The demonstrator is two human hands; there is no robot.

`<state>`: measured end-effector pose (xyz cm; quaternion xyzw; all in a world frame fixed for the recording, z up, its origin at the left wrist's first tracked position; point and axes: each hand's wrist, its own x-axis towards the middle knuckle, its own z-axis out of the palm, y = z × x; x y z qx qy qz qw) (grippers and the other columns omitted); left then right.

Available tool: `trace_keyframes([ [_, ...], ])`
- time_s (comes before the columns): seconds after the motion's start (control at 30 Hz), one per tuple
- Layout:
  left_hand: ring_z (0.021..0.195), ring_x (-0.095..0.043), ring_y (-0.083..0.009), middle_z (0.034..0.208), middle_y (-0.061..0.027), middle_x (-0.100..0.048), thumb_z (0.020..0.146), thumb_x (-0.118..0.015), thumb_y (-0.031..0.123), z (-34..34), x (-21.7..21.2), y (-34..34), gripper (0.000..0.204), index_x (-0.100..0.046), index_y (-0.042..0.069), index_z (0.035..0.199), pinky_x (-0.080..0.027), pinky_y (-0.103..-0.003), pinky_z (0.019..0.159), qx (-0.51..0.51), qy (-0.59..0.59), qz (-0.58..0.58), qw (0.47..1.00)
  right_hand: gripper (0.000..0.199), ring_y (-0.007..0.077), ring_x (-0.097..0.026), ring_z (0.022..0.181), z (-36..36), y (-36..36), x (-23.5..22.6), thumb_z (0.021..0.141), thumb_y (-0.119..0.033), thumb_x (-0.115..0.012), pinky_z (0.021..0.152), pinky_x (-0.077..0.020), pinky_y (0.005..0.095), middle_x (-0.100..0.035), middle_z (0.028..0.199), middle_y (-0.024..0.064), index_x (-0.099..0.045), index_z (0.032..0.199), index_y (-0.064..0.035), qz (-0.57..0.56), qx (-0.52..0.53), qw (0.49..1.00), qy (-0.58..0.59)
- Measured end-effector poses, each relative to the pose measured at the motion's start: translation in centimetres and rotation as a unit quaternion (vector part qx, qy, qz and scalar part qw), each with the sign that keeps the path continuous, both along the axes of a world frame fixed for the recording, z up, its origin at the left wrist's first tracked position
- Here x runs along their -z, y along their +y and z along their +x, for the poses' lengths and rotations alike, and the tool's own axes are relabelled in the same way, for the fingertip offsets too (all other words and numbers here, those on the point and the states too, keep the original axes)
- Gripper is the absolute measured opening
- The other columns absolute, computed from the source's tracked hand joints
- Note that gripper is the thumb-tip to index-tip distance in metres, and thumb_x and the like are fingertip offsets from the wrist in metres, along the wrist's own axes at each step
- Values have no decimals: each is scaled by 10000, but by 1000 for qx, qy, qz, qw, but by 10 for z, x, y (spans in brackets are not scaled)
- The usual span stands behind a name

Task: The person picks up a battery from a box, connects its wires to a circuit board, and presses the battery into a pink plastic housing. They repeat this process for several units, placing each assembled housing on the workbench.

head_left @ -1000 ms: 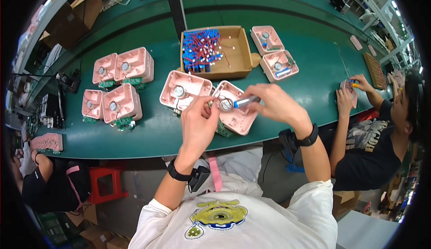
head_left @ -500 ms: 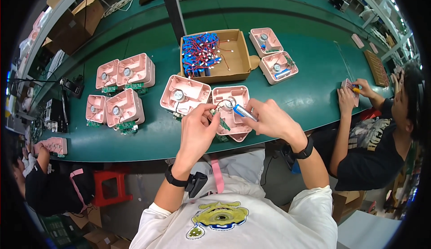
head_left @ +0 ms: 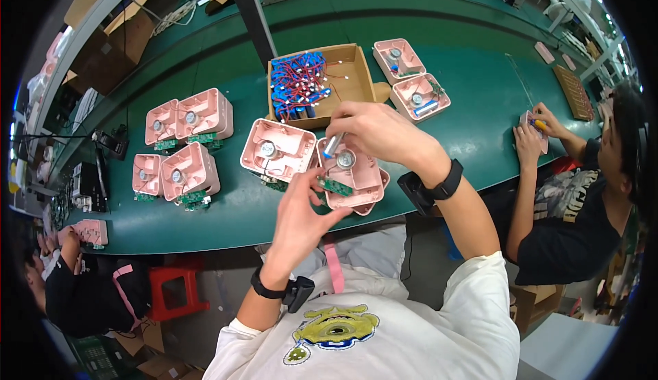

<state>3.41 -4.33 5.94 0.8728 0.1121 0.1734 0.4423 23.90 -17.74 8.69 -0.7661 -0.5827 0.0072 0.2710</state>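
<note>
A pink plastic housing (head_left: 367,191) with a round silver speaker (head_left: 345,160) inside is in front of me, turned at an angle on another pink part. My left hand (head_left: 296,210) grips its lower left corner, with thumb and fingers around the edge. Beside those fingers a green circuit board (head_left: 336,186) lies across the housing's near side. Over the far left of the housing, my right hand (head_left: 387,133) pinches a blue cylindrical battery (head_left: 332,148), tilted down into the case. A second pink housing (head_left: 281,143) with a speaker stands just left.
Behind the housings stands a cardboard box (head_left: 353,71) of blue batteries with red wires. More pink housings (head_left: 205,109) with boards sit at left, and two (head_left: 421,99) at right. Co-workers sit at both sides; one person's hands (head_left: 531,140) work on a pink part.
My right hand has swung left and away from me, bringing the battery over the housing's far left. The circuit board is lowered onto the housing, and my left hand has moved to its corner.
</note>
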Motion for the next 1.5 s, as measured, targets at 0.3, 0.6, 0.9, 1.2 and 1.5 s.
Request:
trace_keyframes([
  [0.3,705,-603,-200,931,-92,-614,795,-891,46,-19,33,-17,543,-664,5,1286,-547,-360,664,32,-68,9,997,428,341,-643,1187,-18,11,13,797,13,-711,988,-531,444,-720,1233,142,-718,1224,-15,-67,-110,992,-16],
  [0.6,733,-636,-166,949,-95,-639,846,-869,16,-19,53,-24,464,-606,-10,1227,-540,-308,642,8,-106,-106,989,750,499,-534,1298,-83,-4,10,821,-211,-809,1088,-464,537,-456,1529,330,-515,1471,20,-61,166,979,-100],
  [0.9,810,-645,-117,982,-93,-661,941,-777,-25,-43,80,-13,409,-500,-30,1242,-519,-244,649,-26,-51,-187,981,734,512,-546,1256,-108,4,19,768,-279,-866,1016,-514,541,-492,1457,311,-553,1369,1,-94,326,939,50],
  [1.2,602,-610,-110,872,-107,-707,942,-831,202,-30,90,-19,387,-589,-40,1121,-482,-287,556,-42,68,-84,993,645,439,-574,1219,-39,-131,25,740,-183,-843,1041,-507,489,-587,1298,224,-569,1300,-17,-70,425,903,10],
  [1.5,511,-626,-161,854,-168,-734,884,-883,308,10,102,-37,497,-591,-46,1075,-484,-348,522,-62,46,-78,994,540,426,-605,1200,-17,-156,64,879,-263,-817,1028,-514,467,-616,1348,244,-611,1303,0,-22,465,866,-183],
])
